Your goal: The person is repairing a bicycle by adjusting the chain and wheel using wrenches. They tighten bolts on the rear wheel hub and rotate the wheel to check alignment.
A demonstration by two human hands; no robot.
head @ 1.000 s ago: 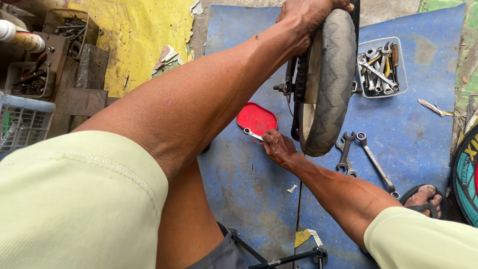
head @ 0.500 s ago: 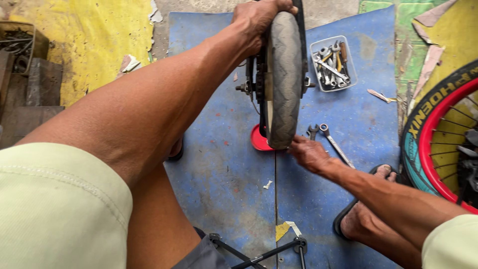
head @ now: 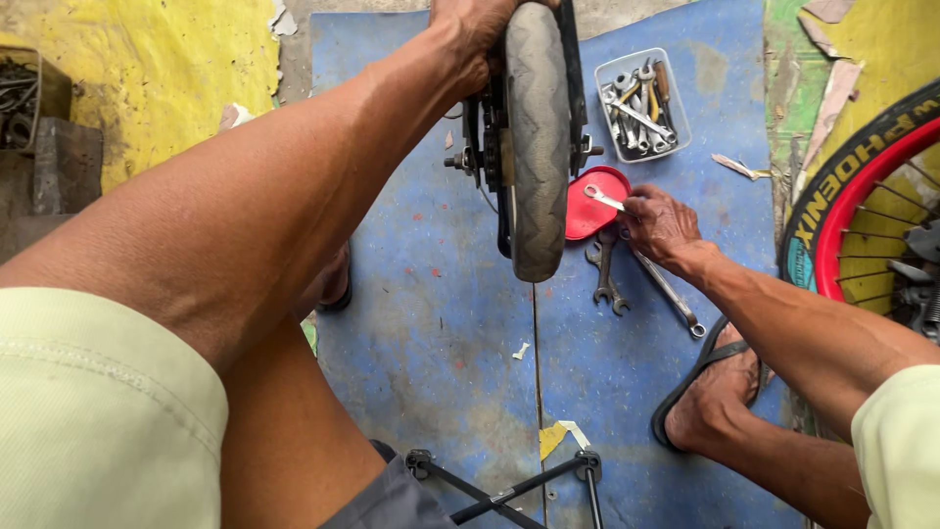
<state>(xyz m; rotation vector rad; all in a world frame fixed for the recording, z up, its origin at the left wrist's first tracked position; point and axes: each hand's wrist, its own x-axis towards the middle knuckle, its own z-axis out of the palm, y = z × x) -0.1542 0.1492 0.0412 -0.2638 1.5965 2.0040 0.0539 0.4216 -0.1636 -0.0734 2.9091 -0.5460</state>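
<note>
Your left hand (head: 475,29) is clamped over the top of the small grey wheel (head: 537,137), holding it upright on the blue mat (head: 431,323). Your right hand (head: 658,223) pinches a small spanner (head: 604,198) over the red lid (head: 590,204) just beside the wheel. More spanners (head: 609,274) lie near it, and a clear tray of tools (head: 641,103) sits beyond.

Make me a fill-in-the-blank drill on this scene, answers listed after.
1. The left hand grips the top of the grey ____.
2. The right hand picks a wrench off the ____ lid.
3. The clear tub of tools stands on the ____ mat.
4. The right foot wears a ____.

Answers: tyre; red; blue; sandal
</note>
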